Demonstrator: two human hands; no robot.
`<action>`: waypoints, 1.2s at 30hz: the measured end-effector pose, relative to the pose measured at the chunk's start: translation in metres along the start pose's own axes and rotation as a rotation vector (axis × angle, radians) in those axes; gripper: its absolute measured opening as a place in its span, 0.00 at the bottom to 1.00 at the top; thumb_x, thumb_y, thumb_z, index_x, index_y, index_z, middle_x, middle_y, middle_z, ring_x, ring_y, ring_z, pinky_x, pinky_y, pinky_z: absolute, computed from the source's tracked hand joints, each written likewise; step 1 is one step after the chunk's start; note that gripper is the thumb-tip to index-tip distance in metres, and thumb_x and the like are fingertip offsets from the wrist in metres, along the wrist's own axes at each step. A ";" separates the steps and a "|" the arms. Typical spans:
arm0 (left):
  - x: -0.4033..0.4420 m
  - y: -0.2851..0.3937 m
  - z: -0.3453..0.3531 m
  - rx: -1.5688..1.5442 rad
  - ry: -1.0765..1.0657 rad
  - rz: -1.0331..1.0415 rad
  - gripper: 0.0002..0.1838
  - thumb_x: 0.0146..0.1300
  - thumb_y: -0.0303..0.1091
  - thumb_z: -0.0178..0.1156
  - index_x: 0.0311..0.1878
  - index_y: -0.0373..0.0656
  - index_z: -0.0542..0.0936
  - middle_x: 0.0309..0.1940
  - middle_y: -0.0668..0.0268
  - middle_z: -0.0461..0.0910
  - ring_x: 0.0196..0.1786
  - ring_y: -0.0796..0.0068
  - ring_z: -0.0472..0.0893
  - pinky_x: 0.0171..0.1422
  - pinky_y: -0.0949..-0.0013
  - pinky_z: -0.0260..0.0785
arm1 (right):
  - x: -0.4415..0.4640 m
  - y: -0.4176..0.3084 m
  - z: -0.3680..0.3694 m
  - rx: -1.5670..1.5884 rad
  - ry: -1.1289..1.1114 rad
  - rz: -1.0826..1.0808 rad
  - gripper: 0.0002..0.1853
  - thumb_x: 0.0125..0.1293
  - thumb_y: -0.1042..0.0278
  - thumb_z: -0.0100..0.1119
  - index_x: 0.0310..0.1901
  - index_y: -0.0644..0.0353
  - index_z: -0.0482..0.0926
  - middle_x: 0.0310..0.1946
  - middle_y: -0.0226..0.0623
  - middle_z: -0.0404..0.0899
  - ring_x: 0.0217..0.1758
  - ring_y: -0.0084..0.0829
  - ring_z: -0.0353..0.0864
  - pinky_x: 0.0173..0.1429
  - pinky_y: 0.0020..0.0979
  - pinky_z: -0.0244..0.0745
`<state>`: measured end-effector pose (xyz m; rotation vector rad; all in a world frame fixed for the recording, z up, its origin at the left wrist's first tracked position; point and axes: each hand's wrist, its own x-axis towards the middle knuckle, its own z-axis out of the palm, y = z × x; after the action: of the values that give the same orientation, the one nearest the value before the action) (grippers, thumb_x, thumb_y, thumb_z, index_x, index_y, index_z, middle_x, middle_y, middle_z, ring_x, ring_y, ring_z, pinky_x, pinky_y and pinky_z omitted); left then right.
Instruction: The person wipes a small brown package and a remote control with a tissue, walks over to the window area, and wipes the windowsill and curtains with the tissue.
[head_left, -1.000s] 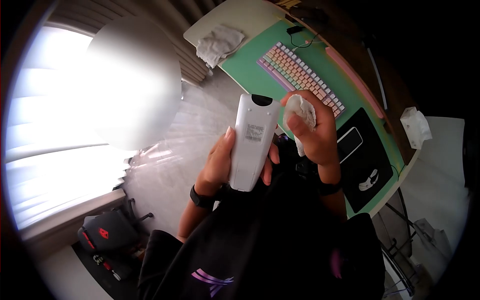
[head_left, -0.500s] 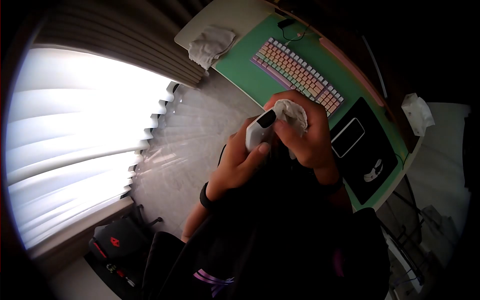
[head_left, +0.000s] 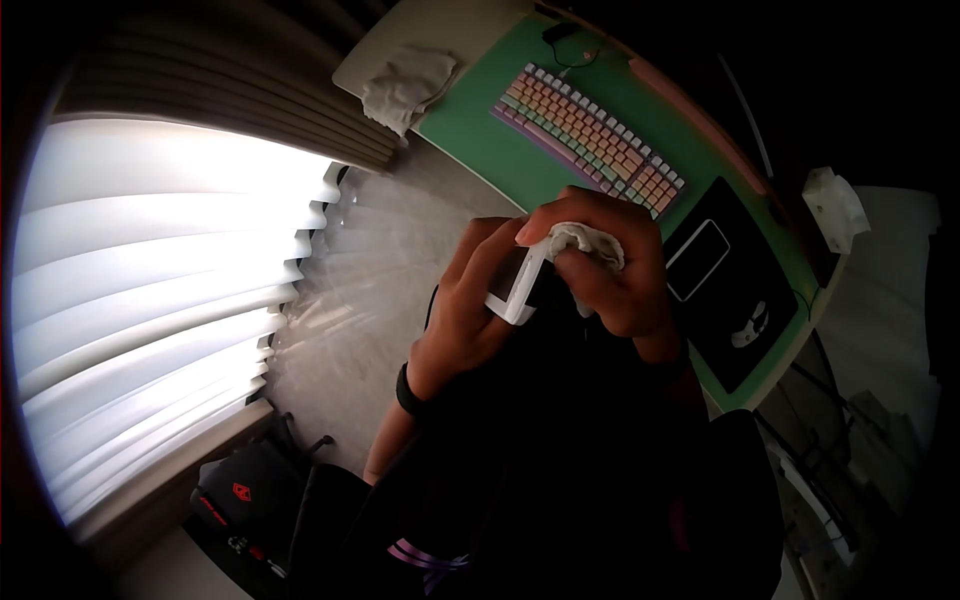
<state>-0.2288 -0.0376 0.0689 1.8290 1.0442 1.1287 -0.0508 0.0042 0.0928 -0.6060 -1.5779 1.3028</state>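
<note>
A white remote [head_left: 518,292] is tilted in front of my body, with one long edge and part of a dark face showing. My left hand [head_left: 463,305] is wrapped round it from the left. In my right hand [head_left: 622,275] a crumpled whitish cloth [head_left: 588,240] is pinched under the thumb. The right fingers reach over the top end of the remote, and the cloth is close beside it. My palms and part of the remote are hidden.
On the green desk mat [head_left: 465,125] lie a pastel keyboard [head_left: 590,140] and a black pad [head_left: 725,345] with a phone [head_left: 698,260] and a mouse [head_left: 750,325]. Another cloth [head_left: 408,88] is at the desk's far left corner. A black bag [head_left: 243,487] stands lower left.
The remote has turned from its flat back facing me to its edge. My right hand has moved left with the cloth, up to the remote. A round white shape at the left is gone.
</note>
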 end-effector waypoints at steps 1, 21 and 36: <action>0.000 0.000 0.000 0.009 0.008 0.013 0.26 0.57 0.28 0.60 0.59 0.35 0.69 0.49 0.50 0.73 0.49 0.53 0.76 0.51 0.63 0.70 | 0.000 -0.001 0.000 0.007 -0.001 0.015 0.09 0.57 0.76 0.55 0.39 0.65 0.78 0.34 0.38 0.82 0.35 0.25 0.80 0.38 0.26 0.73; -0.010 -0.013 -0.009 0.466 0.182 -0.015 0.29 0.42 0.26 0.67 0.54 0.44 0.76 0.44 0.57 0.73 0.47 0.57 0.73 0.50 0.60 0.67 | 0.000 0.002 0.018 -0.101 -0.061 0.075 0.22 0.45 0.72 0.52 0.47 0.65 0.73 0.38 0.39 0.76 0.38 0.28 0.75 0.42 0.29 0.71; -0.015 -0.006 -0.010 0.562 0.235 0.001 0.29 0.41 0.28 0.68 0.53 0.46 0.78 0.43 0.58 0.73 0.47 0.58 0.72 0.52 0.60 0.65 | -0.001 0.003 0.020 -0.062 -0.089 0.104 0.18 0.51 0.72 0.47 0.45 0.64 0.73 0.38 0.38 0.76 0.35 0.26 0.73 0.42 0.28 0.69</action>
<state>-0.2434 -0.0473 0.0619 2.1509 1.6244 1.1465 -0.0687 -0.0051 0.0907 -0.6850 -1.6834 1.3789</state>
